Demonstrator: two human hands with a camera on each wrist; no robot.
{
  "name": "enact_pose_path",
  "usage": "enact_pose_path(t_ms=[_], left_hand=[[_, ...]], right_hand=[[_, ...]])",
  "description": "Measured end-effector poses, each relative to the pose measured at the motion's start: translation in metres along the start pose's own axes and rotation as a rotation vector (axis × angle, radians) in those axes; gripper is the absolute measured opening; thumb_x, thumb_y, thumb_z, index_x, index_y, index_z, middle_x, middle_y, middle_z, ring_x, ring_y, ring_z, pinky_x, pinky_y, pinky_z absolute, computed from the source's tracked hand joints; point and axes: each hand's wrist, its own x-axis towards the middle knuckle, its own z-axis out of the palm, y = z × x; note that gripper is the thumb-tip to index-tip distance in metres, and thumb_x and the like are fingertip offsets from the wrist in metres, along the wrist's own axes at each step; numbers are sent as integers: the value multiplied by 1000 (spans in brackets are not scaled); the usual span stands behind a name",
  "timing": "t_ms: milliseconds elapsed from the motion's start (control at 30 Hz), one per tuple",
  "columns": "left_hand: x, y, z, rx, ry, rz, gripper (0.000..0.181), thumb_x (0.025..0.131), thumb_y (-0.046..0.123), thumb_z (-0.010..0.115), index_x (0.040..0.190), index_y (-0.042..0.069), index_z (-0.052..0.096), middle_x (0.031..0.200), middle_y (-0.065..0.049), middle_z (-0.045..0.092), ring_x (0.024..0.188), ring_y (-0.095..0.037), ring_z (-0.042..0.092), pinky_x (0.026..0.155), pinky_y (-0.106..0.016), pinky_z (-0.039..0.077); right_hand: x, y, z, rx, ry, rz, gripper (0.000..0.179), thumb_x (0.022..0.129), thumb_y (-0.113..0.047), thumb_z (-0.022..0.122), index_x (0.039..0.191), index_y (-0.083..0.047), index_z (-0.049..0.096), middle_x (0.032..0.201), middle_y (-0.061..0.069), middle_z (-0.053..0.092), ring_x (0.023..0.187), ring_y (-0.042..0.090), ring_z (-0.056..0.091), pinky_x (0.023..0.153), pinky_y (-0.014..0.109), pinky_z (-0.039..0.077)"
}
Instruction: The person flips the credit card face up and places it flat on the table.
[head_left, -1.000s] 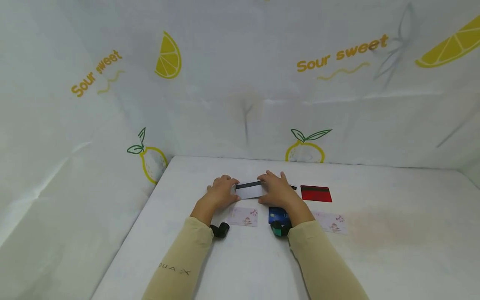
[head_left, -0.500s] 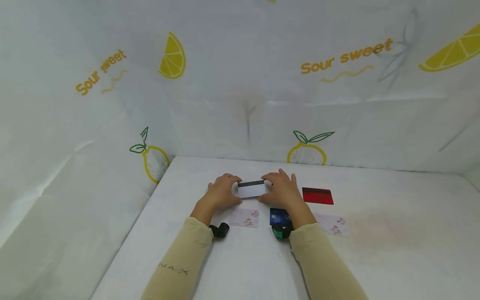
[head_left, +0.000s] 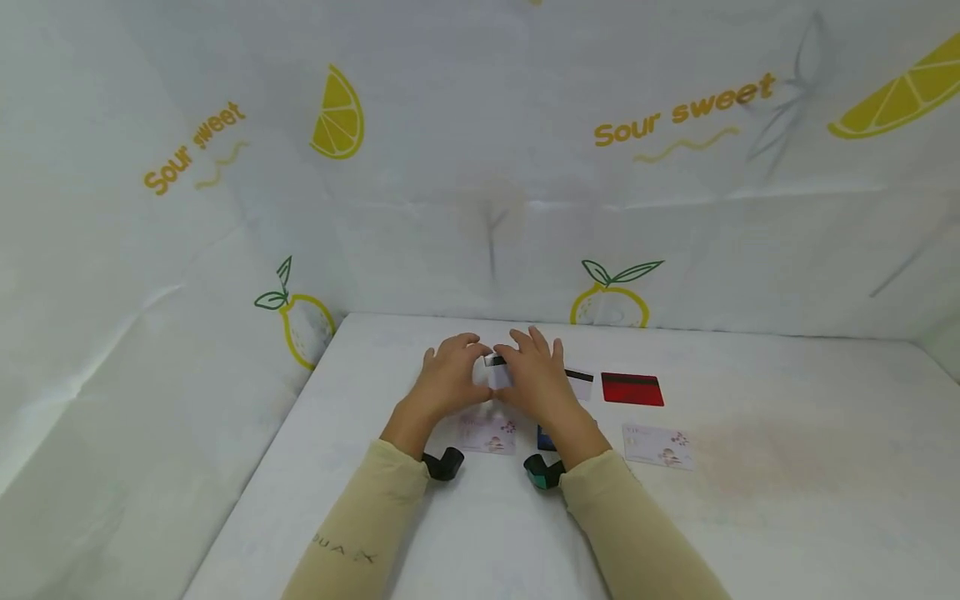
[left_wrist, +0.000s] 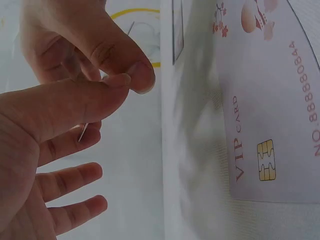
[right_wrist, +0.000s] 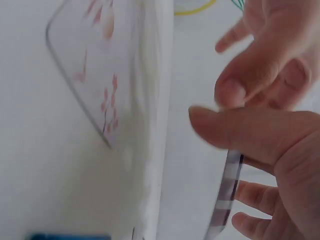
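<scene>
Above the far middle of the table, a white card with a black magnetic stripe [head_left: 500, 375] is held between both hands. My left hand [head_left: 444, 382] pinches its left end, thumb below and fingers above. My right hand [head_left: 536, 382] grips it too and hides its right part. The two thumbs meet in the left wrist view, where only a thin card edge [left_wrist: 83, 132] shows. In the right wrist view the striped card [right_wrist: 226, 192] stands behind the right thumb. A pink-patterned VIP card [head_left: 487, 434] lies just below the hands.
Right of the hands lie another striped white card [head_left: 580, 386] and a red card [head_left: 632, 389]. Nearer, a blue card [head_left: 545, 438] is mostly covered by the right wrist. A second pink card [head_left: 660, 447] lies further right. A lemon-print sheet [head_left: 450, 250] rises behind the table [head_left: 810, 400].
The hands have drawn together, the right one moving left, so less of the held card shows between them. The white card at the right is now uncovered; the blue card is more hidden.
</scene>
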Motion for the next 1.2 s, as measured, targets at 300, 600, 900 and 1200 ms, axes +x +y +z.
enact_pose_path(t_ms=[300, 600, 900, 1200], left_hand=[[-2, 4, -2, 17, 12, 1, 67, 71, 39, 88, 129, 19, 63, 149, -7, 46, 141, -29, 37, 108, -69, 27], [-4, -5, 1, 2, -95, -24, 82, 70, 40, 88, 141, 20, 52, 152, -8, 41, 143, -30, 33, 108, -71, 25], [-3, -10, 3, -50, -97, 14, 59, 77, 39, 84, 127, 17, 63, 148, -10, 47, 138, -32, 41, 105, -65, 33], [-1, -19, 2, -200, -138, -15, 59, 81, 41, 80, 128, 11, 60, 146, -10, 48, 138, -32, 41, 111, -52, 37]], right_hand=[[-2, -5, -6, 25, -28, 34, 69, 75, -35, 86, 138, -22, 59, 150, 13, 45, 137, 39, 40, 107, 64, 35], [2, 16, -11, 749, -184, 102, 62, 81, -23, 81, 137, -13, 55, 139, 5, 57, 123, 26, 61, 103, 51, 46], [2, 29, -11, 1016, -208, 145, 58, 80, -17, 80, 133, -15, 56, 134, 5, 60, 119, 23, 59, 102, 44, 46], [1, 38, -8, 932, -175, 179, 68, 80, -24, 81, 140, -14, 50, 140, 11, 55, 130, 32, 51, 107, 55, 40]])
